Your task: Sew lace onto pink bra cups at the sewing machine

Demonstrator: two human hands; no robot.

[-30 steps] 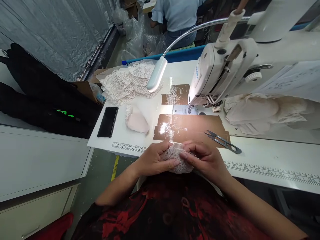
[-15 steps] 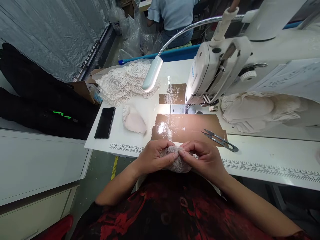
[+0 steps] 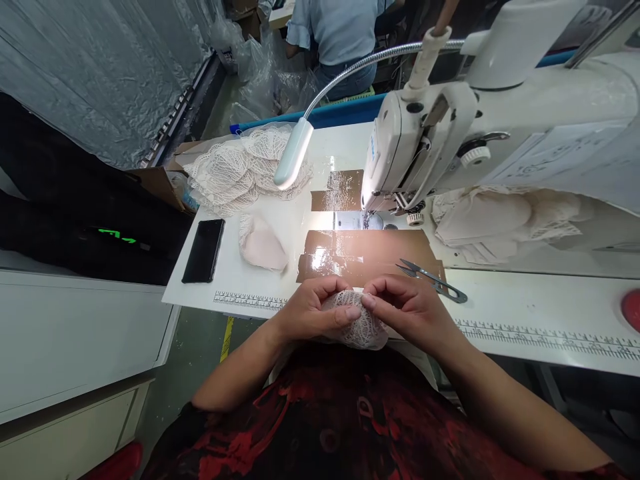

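Both hands pinch a pale lace cup (image 3: 366,329) close to my body, over the table's front edge. My left hand (image 3: 317,310) grips its left side, thumb on top of the lace. On the upper right edge, my right hand (image 3: 407,308) holds it between thumb and forefinger. The fingertips beneath the lace are hidden. Just beyond my right hand, thread snips (image 3: 434,280) lie partly on brown taped cardboard (image 3: 367,253). A single beige cup (image 3: 263,243) with a lace edge rests on the table to the left.
A white sewing machine (image 3: 400,147) stands at the right, with a lamp (image 3: 294,153) on a bent metal neck. Lace pieces (image 3: 230,173) are piled at the back left, near a black phone (image 3: 203,250). More beige cups (image 3: 505,217) lie under the machine arm. A person (image 3: 337,33) sits beyond.
The camera view has shifted slightly, so the table and machine appear further left. My right hand has drawn a little away from the left, and more of the lace shows between them.
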